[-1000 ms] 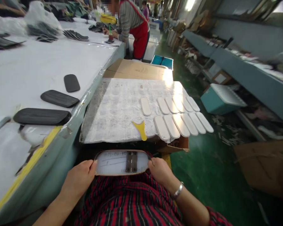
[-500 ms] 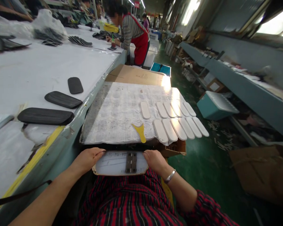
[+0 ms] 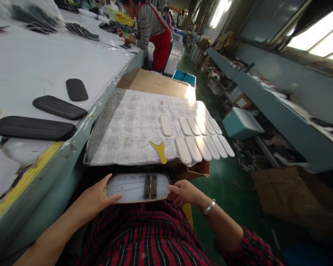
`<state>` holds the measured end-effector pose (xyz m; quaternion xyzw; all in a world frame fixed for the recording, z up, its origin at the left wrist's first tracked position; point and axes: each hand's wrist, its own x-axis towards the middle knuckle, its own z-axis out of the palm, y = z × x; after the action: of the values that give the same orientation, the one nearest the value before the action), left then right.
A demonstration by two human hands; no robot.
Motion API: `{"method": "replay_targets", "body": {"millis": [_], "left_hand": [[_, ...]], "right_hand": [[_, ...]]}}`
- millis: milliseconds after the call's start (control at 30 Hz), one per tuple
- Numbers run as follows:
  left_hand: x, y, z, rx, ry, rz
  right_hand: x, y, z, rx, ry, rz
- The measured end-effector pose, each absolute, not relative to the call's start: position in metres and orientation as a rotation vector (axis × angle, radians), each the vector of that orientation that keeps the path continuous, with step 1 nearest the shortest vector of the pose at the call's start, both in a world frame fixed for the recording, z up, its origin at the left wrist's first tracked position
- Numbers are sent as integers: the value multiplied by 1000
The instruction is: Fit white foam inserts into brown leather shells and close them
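An oval translucent plate [image 3: 130, 187] with a dark metal hinge [image 3: 150, 187] on it lies level above my lap. My left hand [image 3: 102, 195] grips its left end, thumb on top of the plate. At the right end my right hand [image 3: 183, 191] is closed on the edge, thumb on top and fingers curled below. Beyond the plate, a yellow forked tool [image 3: 159, 151] rests near the front edge of the white-covered board [image 3: 127, 125]. Pale oval pieces [image 3: 183, 149] lie in two rows on the board's right side, with a single one [image 3: 165, 125] left of them.
Three black oval pieces [image 3: 34, 127] lie on the white table [image 3: 44, 66] at the left. A person in a red apron [image 3: 161, 46] leans over that table further back. At the right are a teal bin [image 3: 241, 122], a cardboard box [image 3: 291, 192] and a long shelf [image 3: 266, 94].
The view has shifted, so the board and tables appear further left. My left hand has moved round the plate's left end, its thumb now on the face. My right hand sits slightly lower at the right end.
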<state>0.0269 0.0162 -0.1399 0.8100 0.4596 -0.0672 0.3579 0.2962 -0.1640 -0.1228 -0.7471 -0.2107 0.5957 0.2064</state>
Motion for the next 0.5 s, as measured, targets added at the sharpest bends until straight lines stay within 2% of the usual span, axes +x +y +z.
{"method": "replay_targets", "body": {"millis": [400, 500], "left_hand": [[5, 11, -140, 2051, 1261, -152], [6, 15, -135, 2064, 1232, -238]], "right_hand": [[277, -167, -119, -2125, -654, 1546], [275, -165, -114, -2267, -831, 1388]]}}
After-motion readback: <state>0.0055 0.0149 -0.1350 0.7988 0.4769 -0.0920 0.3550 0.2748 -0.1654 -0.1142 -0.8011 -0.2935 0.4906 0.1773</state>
